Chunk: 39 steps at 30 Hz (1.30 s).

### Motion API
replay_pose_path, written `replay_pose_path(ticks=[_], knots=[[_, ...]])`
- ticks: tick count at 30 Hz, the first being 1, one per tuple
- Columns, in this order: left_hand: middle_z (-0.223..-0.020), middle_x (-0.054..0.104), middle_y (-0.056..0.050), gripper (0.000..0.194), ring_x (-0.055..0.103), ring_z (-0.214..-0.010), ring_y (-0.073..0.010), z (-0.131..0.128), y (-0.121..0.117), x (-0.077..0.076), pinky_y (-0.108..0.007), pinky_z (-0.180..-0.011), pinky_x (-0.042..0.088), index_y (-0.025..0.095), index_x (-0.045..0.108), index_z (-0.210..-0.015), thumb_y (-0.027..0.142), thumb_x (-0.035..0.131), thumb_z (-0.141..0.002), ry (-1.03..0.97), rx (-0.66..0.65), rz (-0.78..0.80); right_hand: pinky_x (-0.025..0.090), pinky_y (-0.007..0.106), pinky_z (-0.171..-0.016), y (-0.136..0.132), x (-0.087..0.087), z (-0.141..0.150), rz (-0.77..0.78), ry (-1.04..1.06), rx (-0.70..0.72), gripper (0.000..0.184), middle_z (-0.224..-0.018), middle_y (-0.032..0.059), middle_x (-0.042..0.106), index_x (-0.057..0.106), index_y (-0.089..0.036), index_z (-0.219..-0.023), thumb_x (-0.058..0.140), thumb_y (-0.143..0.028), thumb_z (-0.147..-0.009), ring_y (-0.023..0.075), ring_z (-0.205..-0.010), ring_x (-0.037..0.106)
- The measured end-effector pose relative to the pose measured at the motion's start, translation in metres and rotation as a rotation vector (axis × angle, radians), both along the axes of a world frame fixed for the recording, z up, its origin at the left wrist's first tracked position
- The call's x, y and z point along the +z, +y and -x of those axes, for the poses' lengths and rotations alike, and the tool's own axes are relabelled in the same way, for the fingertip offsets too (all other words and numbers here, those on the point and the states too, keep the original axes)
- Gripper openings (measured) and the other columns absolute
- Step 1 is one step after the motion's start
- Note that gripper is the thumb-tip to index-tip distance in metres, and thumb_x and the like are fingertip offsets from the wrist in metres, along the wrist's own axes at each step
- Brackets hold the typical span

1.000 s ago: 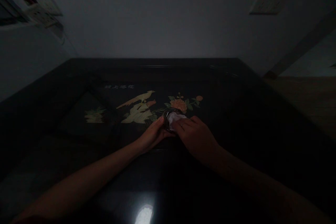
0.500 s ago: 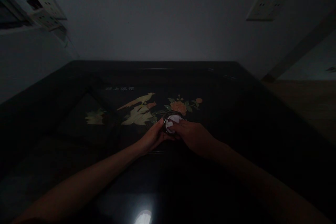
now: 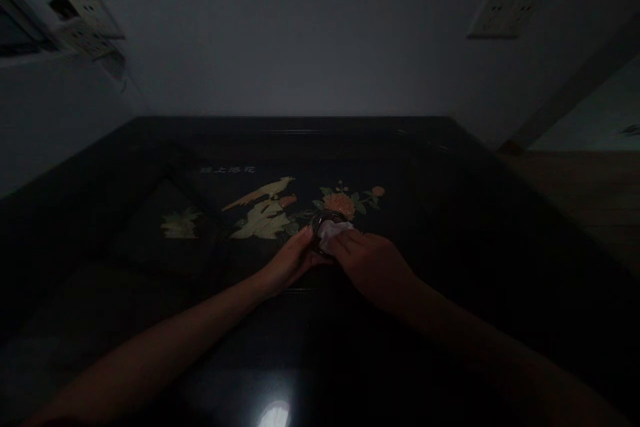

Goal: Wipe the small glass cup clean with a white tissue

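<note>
Cloth [image 3: 332,232], white and crumpled, perhaps paper, is pinched in my right hand [image 3: 376,267] and lies at the mouth of a dark, glossy vessel [image 3: 317,224]. My left hand [image 3: 286,265] grips that vessel, thumb at its left side, fingers along its near side. So the vessel sits between my two hands, the left directly on it, the right coming in from the right with the cloth between. Its outline looks round, giving no long axis that I can make out. Whether it touches the black bench [image 3: 430,180], I cannot tell in this dimness. Just beyond, on the far side, is an orange flower [image 3: 340,204] decorating the bench; a bird [image 3: 265,191] shows farther left.
</note>
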<state>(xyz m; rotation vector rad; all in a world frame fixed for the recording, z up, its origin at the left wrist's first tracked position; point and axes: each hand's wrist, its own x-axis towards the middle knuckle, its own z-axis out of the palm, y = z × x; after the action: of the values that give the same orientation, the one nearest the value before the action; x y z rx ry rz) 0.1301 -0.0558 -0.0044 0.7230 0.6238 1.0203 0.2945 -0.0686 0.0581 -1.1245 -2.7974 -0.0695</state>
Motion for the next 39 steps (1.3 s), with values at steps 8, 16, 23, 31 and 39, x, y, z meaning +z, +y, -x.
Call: replay_pose_path(ticks=[8,16,23,31,39], knots=[[-0.101,0.066,-0.010,0.045,0.063,-0.085,-0.0207,0.001,0.002,0.000,-0.031,-0.066,0.054,0.016,0.063,-0.105,0.049,0.069,-0.074,-0.011,-0.004,0.033,0.054,0.031,-0.071,0.005,-0.013,0.001,-0.102,0.041,-0.015,0.026,-0.105,0.0172,0.069,0.060,-0.008,-0.112,0.047,-0.009,-0.090,0.0239,-0.097,0.065],[-0.095,0.069,-0.011,0.047,0.066,-0.080,-0.0201,0.006,0.002,-0.006,-0.030,-0.067,0.054,0.014,0.064,-0.104,0.053,0.063,-0.077,-0.030,-0.098,0.013,0.048,0.027,-0.073,0.015,-0.009,-0.006,0.208,0.226,0.083,0.026,-0.101,0.0093,0.069,0.061,-0.017,-0.108,0.049,-0.007,-0.088,0.0188,-0.091,0.064],[-0.095,0.069,-0.009,0.043,0.066,-0.080,-0.0193,0.005,0.001,-0.003,-0.030,-0.069,0.054,0.016,0.065,-0.102,0.050,0.067,-0.075,0.001,-0.041,0.007,0.047,0.028,-0.074,0.014,0.003,-0.008,0.329,0.255,0.045,0.024,-0.096,0.0086,0.071,0.063,-0.016,-0.102,0.045,-0.007,-0.088,0.0186,-0.085,0.066],[-0.107,0.067,-0.011,0.050,0.064,-0.092,-0.0236,0.005,0.001,-0.005,-0.033,-0.074,0.053,0.016,0.063,-0.107,0.052,0.068,-0.074,0.015,-0.038,0.029,0.051,0.031,-0.076,0.009,-0.001,-0.006,0.273,0.263,0.008,0.026,-0.102,0.0098,0.071,0.061,-0.017,-0.111,0.047,-0.011,-0.089,0.0201,-0.088,0.068],[-0.110,0.067,-0.013,0.046,0.060,-0.106,-0.0258,0.005,0.003,-0.004,-0.037,-0.085,0.050,0.015,0.062,-0.111,0.048,0.064,-0.078,-0.021,-0.038,0.044,0.053,0.034,-0.087,0.008,-0.017,-0.002,0.082,0.265,0.124,0.028,-0.116,0.0143,0.067,0.059,-0.011,-0.115,0.044,-0.013,-0.093,0.0223,-0.109,0.062]])
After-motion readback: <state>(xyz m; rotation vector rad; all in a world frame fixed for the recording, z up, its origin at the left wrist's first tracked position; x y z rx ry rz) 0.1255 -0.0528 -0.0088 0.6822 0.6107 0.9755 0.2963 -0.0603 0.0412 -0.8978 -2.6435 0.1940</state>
